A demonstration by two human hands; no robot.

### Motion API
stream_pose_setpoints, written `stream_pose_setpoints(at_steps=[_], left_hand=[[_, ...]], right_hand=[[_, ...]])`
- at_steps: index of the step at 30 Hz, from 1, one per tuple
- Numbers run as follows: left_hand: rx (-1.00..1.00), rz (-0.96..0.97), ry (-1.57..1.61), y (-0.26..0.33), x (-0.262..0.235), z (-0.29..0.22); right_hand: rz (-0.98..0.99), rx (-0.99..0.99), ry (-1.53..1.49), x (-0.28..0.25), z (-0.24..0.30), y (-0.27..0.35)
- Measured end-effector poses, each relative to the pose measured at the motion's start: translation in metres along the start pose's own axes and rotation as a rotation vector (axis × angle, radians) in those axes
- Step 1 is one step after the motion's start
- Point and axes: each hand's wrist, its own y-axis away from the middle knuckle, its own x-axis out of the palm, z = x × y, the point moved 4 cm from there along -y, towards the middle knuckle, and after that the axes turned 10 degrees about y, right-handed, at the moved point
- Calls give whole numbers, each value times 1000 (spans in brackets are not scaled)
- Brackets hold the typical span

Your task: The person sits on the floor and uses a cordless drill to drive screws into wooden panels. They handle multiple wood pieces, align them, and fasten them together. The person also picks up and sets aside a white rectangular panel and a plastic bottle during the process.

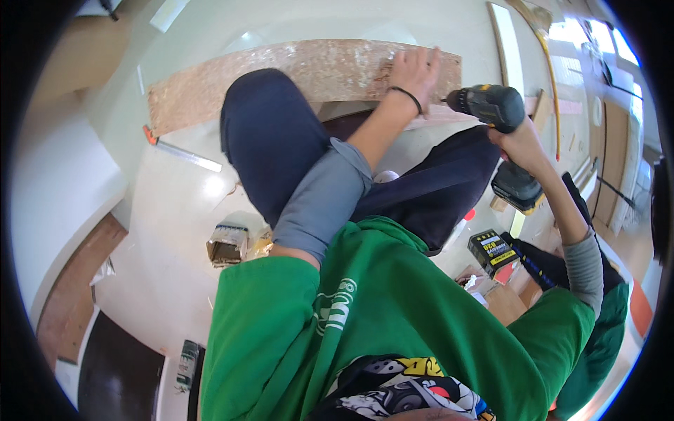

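Observation:
A long wooden board (281, 74), its face speckled with pale patches, lies across the far side beyond my bent knees. My left hand (414, 76) rests on the board near its right end, fingers stretched out and lying on the surface. In my right hand (521, 144) is a black cordless drill (491, 105), gripped by its handle. The drill points left, with its chuck close to the board's right end. Whether the tip touches the wood I cannot tell. The drill's battery (517, 186) shows below my fist.
An orange-ended metal tool (186, 156) lies left of my knee. A small open box (228, 244) sits by my left elbow; a black and yellow box (493, 252) stands to the right. A white strip (507, 45) and a yellow hose (551, 70) lie at the far right.

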Motion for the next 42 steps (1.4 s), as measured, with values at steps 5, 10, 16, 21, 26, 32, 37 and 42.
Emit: stream_pose_setpoints(at_steps=[5,10,16,21,26,32,37,42], left_hand=[[-64,-172,482,42,5,-19],[-322,-192,649,70,35,-23],[-338,-249,843,59,57,-29],[-402,-425,790,51,62,-32],[-422,-383,578,60,45,-31],[-146,-186,127,11,4,-14],[-47,27,-62,-24,-15,24],[85,103,-52,-26,-26,29]], right_hand=[[33,-20,-2,-2,2,-2],[26,-27,2,-6,3,2],[-5,-54,-6,-6,1,3],[3,-86,13,-3,7,-1],[-66,-103,-180,-29,4,30],[-27,-24,-253,-36,-17,59],[-75,-55,-181,-14,-38,65],[-217,-131,-201,16,-48,72]])
